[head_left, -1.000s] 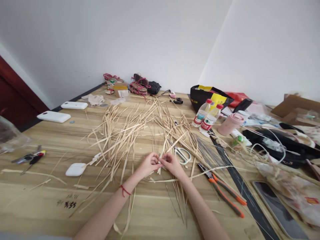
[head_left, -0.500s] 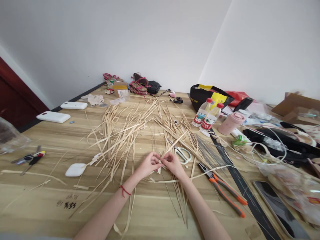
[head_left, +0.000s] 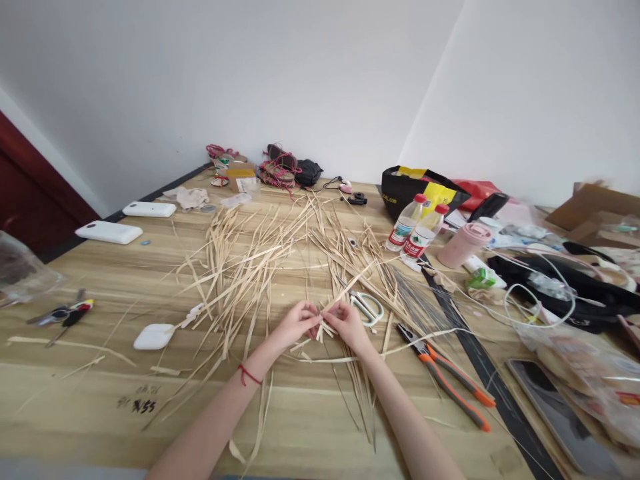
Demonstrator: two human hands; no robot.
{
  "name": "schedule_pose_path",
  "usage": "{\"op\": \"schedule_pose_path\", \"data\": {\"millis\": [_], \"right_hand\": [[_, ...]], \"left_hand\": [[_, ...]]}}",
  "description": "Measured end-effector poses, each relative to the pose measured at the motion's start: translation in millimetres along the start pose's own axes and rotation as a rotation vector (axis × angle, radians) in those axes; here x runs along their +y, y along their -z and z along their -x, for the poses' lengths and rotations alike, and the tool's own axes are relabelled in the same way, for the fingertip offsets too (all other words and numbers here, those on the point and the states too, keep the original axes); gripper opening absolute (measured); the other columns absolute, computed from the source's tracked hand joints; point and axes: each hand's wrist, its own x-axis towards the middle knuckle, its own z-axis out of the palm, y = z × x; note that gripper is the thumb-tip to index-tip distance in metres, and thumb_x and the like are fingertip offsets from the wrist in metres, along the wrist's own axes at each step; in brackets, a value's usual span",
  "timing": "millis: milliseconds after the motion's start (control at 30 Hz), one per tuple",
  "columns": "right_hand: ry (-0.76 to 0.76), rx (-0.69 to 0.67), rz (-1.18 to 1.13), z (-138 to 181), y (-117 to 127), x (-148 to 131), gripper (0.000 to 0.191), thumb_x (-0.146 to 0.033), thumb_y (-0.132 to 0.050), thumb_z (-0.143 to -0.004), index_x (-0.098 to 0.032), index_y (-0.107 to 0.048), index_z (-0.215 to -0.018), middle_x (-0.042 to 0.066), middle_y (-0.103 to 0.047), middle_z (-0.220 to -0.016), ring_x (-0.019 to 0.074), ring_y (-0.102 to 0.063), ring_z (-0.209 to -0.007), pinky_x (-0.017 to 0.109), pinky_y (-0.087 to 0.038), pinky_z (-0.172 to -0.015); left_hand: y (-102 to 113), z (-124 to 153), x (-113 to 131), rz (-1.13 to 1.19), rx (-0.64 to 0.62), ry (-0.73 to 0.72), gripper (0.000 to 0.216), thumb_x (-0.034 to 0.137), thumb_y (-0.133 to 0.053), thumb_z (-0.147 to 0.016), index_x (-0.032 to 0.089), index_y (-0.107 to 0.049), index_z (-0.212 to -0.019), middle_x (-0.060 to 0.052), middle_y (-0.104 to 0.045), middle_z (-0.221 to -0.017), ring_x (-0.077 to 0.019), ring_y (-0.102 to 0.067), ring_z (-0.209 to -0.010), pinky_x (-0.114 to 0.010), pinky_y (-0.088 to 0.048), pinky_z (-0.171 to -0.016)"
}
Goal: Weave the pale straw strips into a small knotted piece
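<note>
My left hand (head_left: 299,323) and my right hand (head_left: 349,325) meet at the middle of the table, fingertips pinched together. Between them is a small piece of pale straw strips (head_left: 325,331), with short ends fanning out below the fingers. Its exact shape is partly hidden by my fingers. Long loose straw strips (head_left: 250,260) spread over the table ahead and to the left, and more lie under and beyond my right hand. Just right of that hand rest scissors (head_left: 369,309) with pale handles. Pliers (head_left: 445,373) with orange and grey grips lie farther right.
Two water bottles (head_left: 419,235), a pink cup (head_left: 465,245) and a black-and-yellow bag (head_left: 395,193) stand at the back right. A phone (head_left: 555,407) lies at the right. Keys (head_left: 63,313) and a white case (head_left: 153,336) are at the left. Thin dark wires (head_left: 420,300) lie near the pliers.
My hands have shifted slightly, and the short straw ends below my fingers now show more, fanned out. The view has moved a little; other things lie as before.
</note>
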Motion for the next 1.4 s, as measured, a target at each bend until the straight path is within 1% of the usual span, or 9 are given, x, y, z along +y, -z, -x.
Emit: {"op": "schedule_pose_path", "data": {"millis": [333,633,767,833,933,1033,1133,1233,1400], "right_hand": [[0.015,0.031,0.015,1.0,-1.9,0.1,0.029,-0.043,-0.067,-0.065,-0.017,-0.054,-0.068,0.003,-0.063,-0.064,0.0166,-0.061,-0.058,0.028,-0.048,-0.054],[0.047,0.054,0.049,1.1,-3.0,3.9,0.027,-0.040,-0.065,-0.067,-0.016,-0.054,-0.070,0.004,-0.063,-0.067,0.0163,-0.060,-0.059,0.028,-0.048,-0.056],[0.128,0.112,0.146,3.6,-2.8,-2.8,0.024,-0.039,-0.062,-0.071,-0.017,-0.055,-0.070,0.003,-0.061,-0.065,0.0160,-0.058,-0.059,0.027,-0.047,-0.057],[0.167,0.099,0.165,5.1,-1.4,-9.6,0.022,-0.039,-0.061,-0.072,-0.017,-0.057,-0.071,0.003,-0.061,-0.066,0.0156,-0.057,-0.061,0.027,-0.046,-0.058],[0.209,0.045,0.155,6.4,1.4,-19.2,0.021,-0.038,-0.061,-0.072,-0.017,-0.060,-0.074,0.003,-0.063,-0.072,0.0162,-0.058,-0.066,0.028,-0.046,-0.063],[0.223,0.029,0.150,5.9,3.3,-22.3,0.023,-0.039,-0.061,-0.072,-0.017,-0.062,-0.076,0.004,-0.064,-0.075,0.0167,-0.058,-0.071,0.028,-0.046,-0.067],[0.174,0.042,0.109,3.5,4.0,-18.0,0.029,-0.045,-0.054,-0.077,-0.017,-0.062,-0.078,0.005,-0.064,-0.077,0.0171,-0.058,-0.073,0.028,-0.045,-0.069],[0.071,0.045,0.025,0.6,4.4,-10.8,0.034,-0.049,-0.049,-0.079,-0.017,-0.061,-0.081,0.004,-0.064,-0.076,0.0168,-0.059,-0.072,0.029,-0.046,-0.067],[-0.151,-0.110,-0.243,-0.6,5.5,-6.2,0.039,-0.044,-0.070,-0.062,-0.017,-0.060,-0.089,0.002,-0.066,-0.072,0.0161,-0.062,-0.063,0.028,-0.048,-0.060]], "left_hand": [[-3.6,0.5,-1.9,-0.055,0.001,-0.070,0.030,0.040,-0.062,-0.071,0.016,-0.049,-0.083,0.003,-0.056,-0.062,-0.0085,-0.052,-0.047,-0.021,-0.044,-0.048],[-6.0,0.0,-1.2,-0.063,0.026,-0.052,0.031,0.039,-0.064,-0.068,0.015,-0.048,-0.080,0.003,-0.056,-0.062,-0.0083,-0.052,-0.047,-0.021,-0.043,-0.046],[-6.0,1.2,-1.4,-0.062,0.037,-0.060,0.034,0.039,-0.062,-0.070,0.016,-0.047,-0.090,0.004,-0.056,-0.063,-0.0084,-0.052,-0.047,-0.021,-0.044,-0.046],[-6.3,1.6,-1.3,-0.079,0.023,-0.077,0.036,0.039,-0.061,-0.071,0.017,-0.048,-0.095,0.004,-0.054,-0.062,-0.0082,-0.051,-0.046,-0.020,-0.043,-0.046],[-6.6,1.6,-0.8,-0.169,0.002,-0.116,0.031,0.040,-0.062,-0.071,0.014,-0.055,-0.085,0.002,-0.052,-0.064,-0.0074,-0.048,-0.047,-0.019,-0.041,-0.043],[-5.5,1.2,0.4,-0.277,0.081,-0.221,0.028,0.039,-0.066,-0.066,0.012,-0.060,-0.073,-0.003,-0.056,-0.077,-0.0104,-0.054,-0.059,-0.022,-0.046,-0.050],[-3.7,1.6,2.8,-0.374,0.164,-0.356,0.023,0.035,-0.068,-0.065,0.013,-0.063,-0.069,-0.005,-0.059,-0.080,-0.0152,-0.058,-0.073,-0.027,-0.049,-0.067],[-3.0,3.3,6.6,-0.375,0.189,-0.409,0.017,0.031,-0.067,-0.068,0.014,-0.064,-0.070,-0.005,-0.063,-0.077,-0.0167,-0.060,-0.076,-0.029,-0.048,-0.073],[-4.2,8.8,13.7,-0.395,0.178,-0.532,0.015,0.029,-0.062,-0.073,0.014,-0.063,-0.070,-0.007,-0.064,-0.082,-0.0171,-0.061,-0.078,-0.029,-0.049,-0.071]]}}
